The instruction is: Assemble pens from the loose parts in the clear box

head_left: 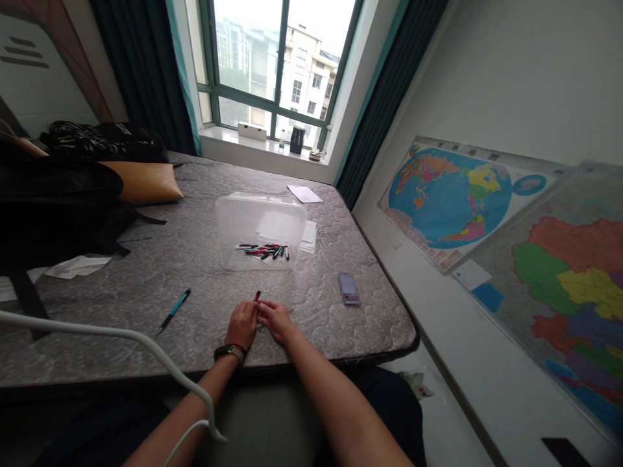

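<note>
Pen (257,296), red with a black end, sits between the two hands close to the near edge of the mattress (316,334), roughly midway along that edge. Only its upper end shows; the rest is hidden by fingers. The left hand (242,322) has its fingers curled in around the pen, grasping it. The right hand (275,319) meets it from the other side, thumb and fingertips drawn together at the pen; whether they pinch it too, I cannot tell. A watch (231,351) and a red band circle the left wrist.

Just beyond the hands, toward the far edge, stands a clear plastic box (233,224), with a loose heap of red, black, white and teal pens (267,251) showing low inside it. White papers (308,237) lie beside the box's right side, and another sheet (304,194) rests near the far right corner. A teal and black pen (174,311) lies slantwise to the left of the hands, well apart from them and near the near edge. Toward the right edge is a blurred-out object (349,290). Along the left, a black backpack (53,207) rests against a tan cushion (146,181), and a white cable (121,334) crosses in front. Past the far edge is a window (248,55); maps (452,198) hang on the wall beyond the right edge.
</note>
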The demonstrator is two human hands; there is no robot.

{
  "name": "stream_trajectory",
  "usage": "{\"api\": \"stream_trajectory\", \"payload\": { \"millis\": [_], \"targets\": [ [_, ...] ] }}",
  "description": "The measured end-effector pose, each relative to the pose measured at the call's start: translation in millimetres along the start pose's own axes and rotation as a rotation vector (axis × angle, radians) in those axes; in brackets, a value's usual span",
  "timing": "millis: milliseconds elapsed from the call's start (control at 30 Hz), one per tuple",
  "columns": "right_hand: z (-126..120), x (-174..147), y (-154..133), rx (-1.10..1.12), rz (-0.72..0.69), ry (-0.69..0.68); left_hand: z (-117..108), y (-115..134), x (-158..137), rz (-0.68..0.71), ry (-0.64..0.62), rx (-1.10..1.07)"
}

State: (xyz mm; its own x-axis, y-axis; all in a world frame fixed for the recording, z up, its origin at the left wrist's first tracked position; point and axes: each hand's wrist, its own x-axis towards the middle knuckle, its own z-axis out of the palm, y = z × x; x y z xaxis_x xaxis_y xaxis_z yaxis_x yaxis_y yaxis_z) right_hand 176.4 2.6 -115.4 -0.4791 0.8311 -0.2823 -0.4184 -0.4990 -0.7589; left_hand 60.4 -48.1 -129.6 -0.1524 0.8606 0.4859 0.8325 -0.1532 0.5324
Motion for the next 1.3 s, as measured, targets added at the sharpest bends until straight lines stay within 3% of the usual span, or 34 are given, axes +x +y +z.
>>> {"api": "stream_trajectory", "payload": {
  "millis": [500, 700, 800, 900, 1000, 1033, 1067, 1133, 1200, 1233, 1300],
  "targets": [
    [6, 10, 13, -0.119, -0.101, 0.266, 6, -3, 0, -0.023, 0.0, -0.071],
    [12, 8, 6, -0.149, -0.046, 0.379, 6, -6, -2, -0.077, 0.014, -0.042],
    [5, -5, 0, -0.342, -0.05, 0.434, 5, -6, -1, -0.121, 0.041, -0.014],
    [-6, -21, -17, -0.707, 0.025, 0.289, 4, -4, 1, -0.13, 0.038, 0.006],
    [-7, -28, -56, -0.875, 0.345, 0.031, 4, -2, 2, -0.142, 0.034, 0.02],
    [-5, -26, -72, -0.882, 0.391, -0.011, 4, -2, 2, -0.148, 0.029, 0.03],
    [-1, -24, -88, -0.849, 0.311, 0.025, 4, -1, 2, -0.154, 0.023, 0.046],
    [6, -16, -113, -0.641, -0.027, 0.179, 2, 1, 3, -0.157, 0.006, 0.085],
    [8, -9, -122, -0.505, -0.256, 0.331, 1, 2, 3, -0.15, -0.009, 0.121],
    [6, -7, -119, -0.495, -0.267, 0.362, 0, 3, 4, -0.146, -0.016, 0.134],
    [-1, -8, -100, -0.57, -0.089, 0.305, 0, 4, 4, -0.14, -0.028, 0.151]
  ]
}}
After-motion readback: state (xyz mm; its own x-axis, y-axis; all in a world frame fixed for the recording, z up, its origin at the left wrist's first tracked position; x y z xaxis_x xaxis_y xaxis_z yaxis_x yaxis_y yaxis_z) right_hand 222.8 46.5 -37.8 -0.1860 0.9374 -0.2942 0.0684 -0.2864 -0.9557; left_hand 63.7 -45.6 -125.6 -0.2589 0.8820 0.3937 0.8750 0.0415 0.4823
